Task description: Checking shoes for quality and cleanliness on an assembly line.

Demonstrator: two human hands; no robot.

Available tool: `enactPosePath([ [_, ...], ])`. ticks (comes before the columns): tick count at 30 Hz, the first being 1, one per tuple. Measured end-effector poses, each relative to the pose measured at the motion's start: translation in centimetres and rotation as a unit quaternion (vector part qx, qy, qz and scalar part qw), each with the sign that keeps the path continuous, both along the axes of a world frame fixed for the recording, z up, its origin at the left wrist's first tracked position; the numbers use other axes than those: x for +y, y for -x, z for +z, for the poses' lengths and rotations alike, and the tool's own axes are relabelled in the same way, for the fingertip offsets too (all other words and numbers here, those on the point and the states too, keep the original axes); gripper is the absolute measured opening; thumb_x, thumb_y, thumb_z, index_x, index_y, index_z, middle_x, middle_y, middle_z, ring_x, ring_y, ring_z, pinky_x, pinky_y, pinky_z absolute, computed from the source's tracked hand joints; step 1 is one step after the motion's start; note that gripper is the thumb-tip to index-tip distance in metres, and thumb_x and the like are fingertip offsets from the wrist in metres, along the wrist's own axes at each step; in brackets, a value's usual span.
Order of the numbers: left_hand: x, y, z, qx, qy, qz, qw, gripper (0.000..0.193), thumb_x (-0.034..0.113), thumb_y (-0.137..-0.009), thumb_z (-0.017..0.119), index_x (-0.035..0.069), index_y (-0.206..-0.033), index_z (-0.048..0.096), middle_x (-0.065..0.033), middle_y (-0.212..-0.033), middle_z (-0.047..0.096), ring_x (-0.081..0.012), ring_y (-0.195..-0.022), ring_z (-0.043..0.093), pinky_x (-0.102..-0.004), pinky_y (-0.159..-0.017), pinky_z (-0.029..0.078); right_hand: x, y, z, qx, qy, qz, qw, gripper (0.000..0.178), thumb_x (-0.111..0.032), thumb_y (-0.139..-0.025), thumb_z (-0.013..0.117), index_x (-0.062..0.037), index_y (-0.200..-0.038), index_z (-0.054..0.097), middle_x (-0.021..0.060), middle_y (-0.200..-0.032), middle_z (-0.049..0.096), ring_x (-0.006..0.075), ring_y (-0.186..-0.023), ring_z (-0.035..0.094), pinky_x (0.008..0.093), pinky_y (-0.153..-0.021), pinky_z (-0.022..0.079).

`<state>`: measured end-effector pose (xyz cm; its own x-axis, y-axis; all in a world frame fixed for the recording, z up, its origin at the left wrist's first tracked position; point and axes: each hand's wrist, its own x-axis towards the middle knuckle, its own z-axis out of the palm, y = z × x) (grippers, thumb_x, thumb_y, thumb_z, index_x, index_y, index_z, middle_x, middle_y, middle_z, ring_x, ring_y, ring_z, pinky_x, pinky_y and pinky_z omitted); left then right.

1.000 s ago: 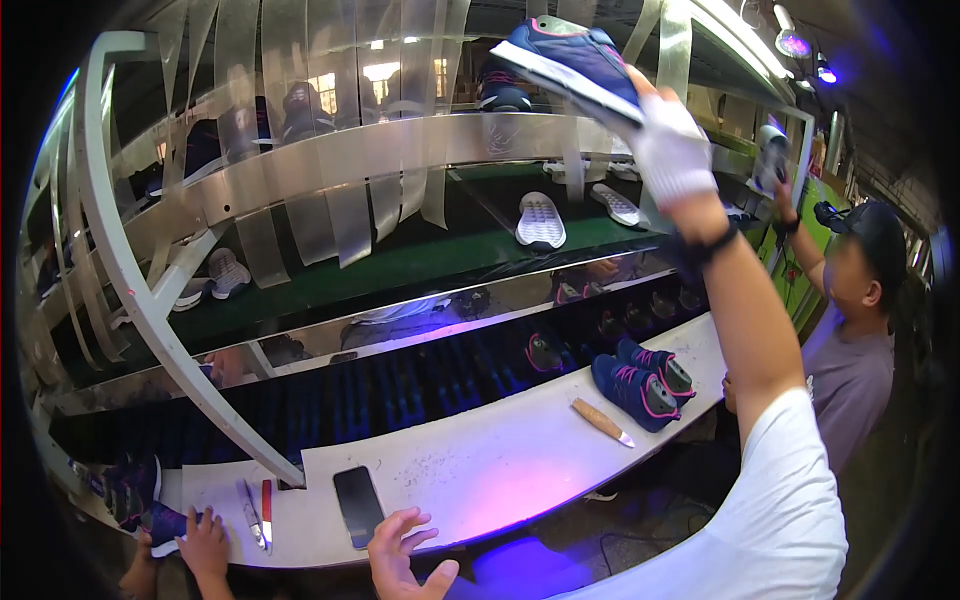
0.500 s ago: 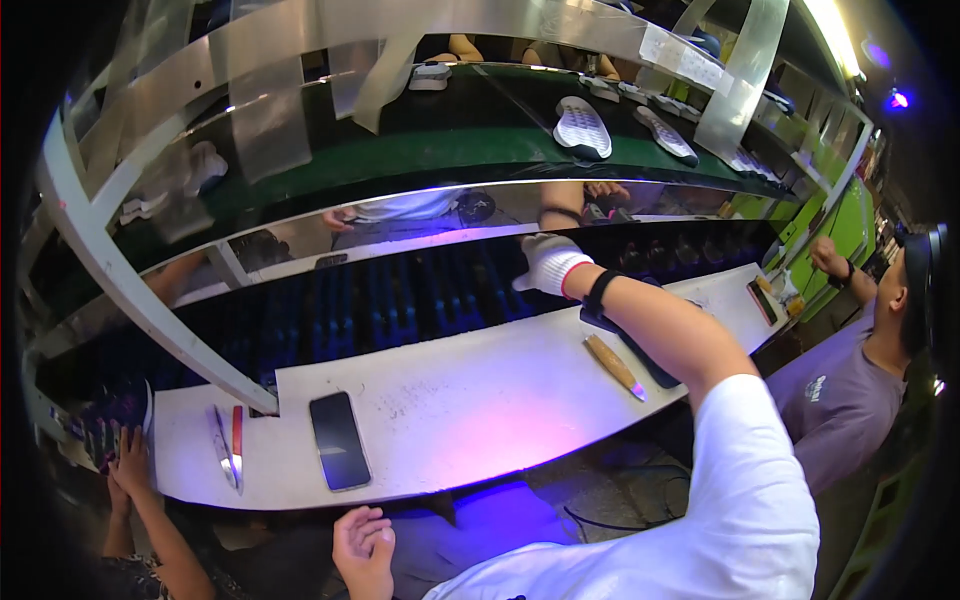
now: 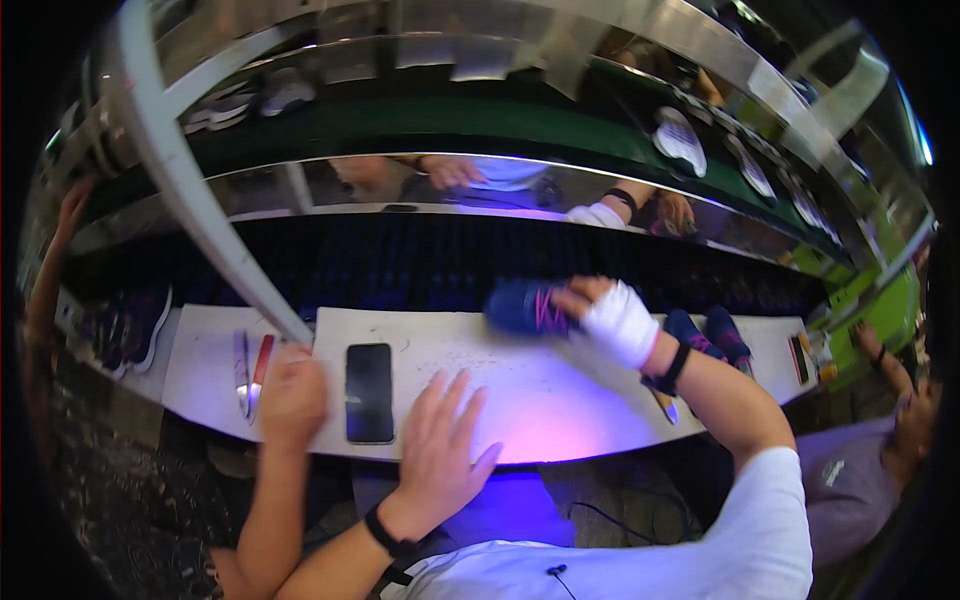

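The left grip (image 3: 440, 445) is spread wide beside the phone (image 3: 369, 393), while the shoe (image 3: 520, 308), ahead and rightward of that grip near the far edge of the table (image 3: 520, 390), long axis running left to right, is held in the nearer right grip (image 3: 610, 318).

1 head-worn fisheye view looks down, from near, over the hands (image 3: 438, 458) and white worktop (image 3: 570, 405).
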<state>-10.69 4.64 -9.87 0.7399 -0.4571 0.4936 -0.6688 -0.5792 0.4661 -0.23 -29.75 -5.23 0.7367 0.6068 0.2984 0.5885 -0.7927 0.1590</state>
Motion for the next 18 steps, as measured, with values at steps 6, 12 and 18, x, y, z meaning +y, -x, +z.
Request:
enactPosePath([
  [6,-3.8,-1.5,-2.4,0.111,0.040,-0.087,0.989,0.105,0.024,-0.079,0.091,0.000,-0.162,0.032,-0.0294,-0.162,0.041,-0.0463,-0.149,0.045,-0.0517,-0.125,0.038,3.7,0.6,13.0,-0.041,0.062,0.103,0.992,0.025,-0.024,-0.083,0.075,-0.0104,-0.103,0.074,0.0121,-0.098,0.070,0.0307,-0.103,0.070,0.0442,-0.091,0.057],
  [12,-4.3,0.4,-6.3,0.186,0.197,-0.003,0.963,0.095,0.018,-0.078,0.091,-0.001,-0.156,0.039,-0.0284,-0.162,0.042,-0.0457,-0.149,0.045,-0.0481,-0.123,0.041,-10.1,-7.4,19.6,0.013,-0.112,-0.432,0.895,0.056,-0.056,-0.088,0.075,-0.0128,-0.124,0.079,0.0210,-0.117,0.077,0.0393,-0.109,0.074,0.0434,-0.097,0.056],
  [18,-6.4,1.4,-6.7,0.147,0.233,0.136,0.952,0.098,0.023,-0.079,0.092,0.001,-0.157,0.037,-0.0261,-0.158,0.044,-0.0445,-0.147,0.042,-0.0528,-0.124,0.034,-5.4,-6.0,16.4,-0.086,-0.219,-0.284,0.930,0.034,-0.038,-0.098,0.072,-0.0078,-0.113,0.081,0.0217,-0.093,0.077,0.0356,-0.092,0.077,0.0421,-0.085,0.058],
])
